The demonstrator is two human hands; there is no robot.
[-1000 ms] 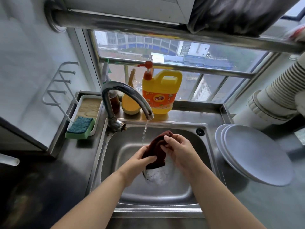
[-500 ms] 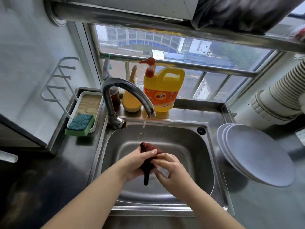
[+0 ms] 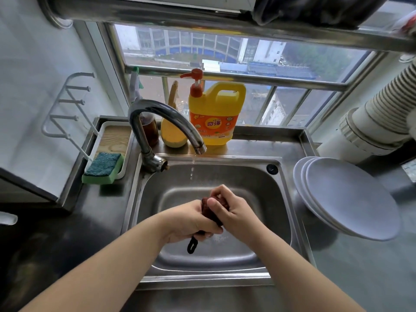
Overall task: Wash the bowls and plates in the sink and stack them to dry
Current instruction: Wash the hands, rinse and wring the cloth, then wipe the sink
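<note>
Over the steel sink [image 3: 252, 176] both hands wring a dark red dishcloth [image 3: 206, 204]. My left hand [image 3: 191, 221] grips its lower part, and a black hanging loop dangles below the fist. My right hand [image 3: 234, 210] curls round the upper part, thumb on top. A stack of white plates [image 3: 346, 197] lies upside down on the counter right of the sink. The tap [image 3: 162, 122] only drips a thin trickle. No dishes show in the basin.
A yellow detergent bottle [image 3: 216, 118] with a red pump, a yellow brush and a brown bottle stand behind the sink. A green sponge [image 3: 103, 168] sits in a white tray at left. A ribbed white duct [image 3: 382, 113] runs at right.
The hands drew the cloth away from the tap toward me and twisted it into a tight roll. The water flow has thinned to drips.
</note>
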